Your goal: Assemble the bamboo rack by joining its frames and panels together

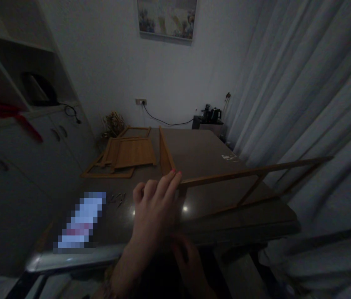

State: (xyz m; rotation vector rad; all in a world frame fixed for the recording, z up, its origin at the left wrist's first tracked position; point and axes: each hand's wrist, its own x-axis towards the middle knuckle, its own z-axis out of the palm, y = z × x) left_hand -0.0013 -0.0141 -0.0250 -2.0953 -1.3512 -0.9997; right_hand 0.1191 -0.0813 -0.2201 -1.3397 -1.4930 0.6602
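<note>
Corner of a wooden assembly, held above the near part of the table (194,143). The ladder-like frame (244,172) is seen with its long axis laid crosswise, from the middle of the view to the right and slightly upward. Its left end is covered by the left hand (156,203); its right end is pointed toward the curtain (275,83) and is seen past the table's right edge. Two long rails are joined by short crossbars, the lower rail being set nearer the viewer. Whether this rail is rested on the table cannot be told. The upright panel (164,153) is stood on edge, its long axis directed away from the hand toward the wall, so that an angled corner is formed with the frame. The grip of the left hand is closed over the frame's end at this corner, with the fingertips placed beside the near end of the panel. The right hand (190,263) is held lower, at the near table edge, with fingers bent; its grip is obscured by shadow, and whether anything is grasped cannot be told. At the left, flat wooden panels (134,153) are laid overlapping, and small metal fasteners (121,200) are scattered nearer the viewer, beside a bright pixelated rectangle (82,220).
</note>
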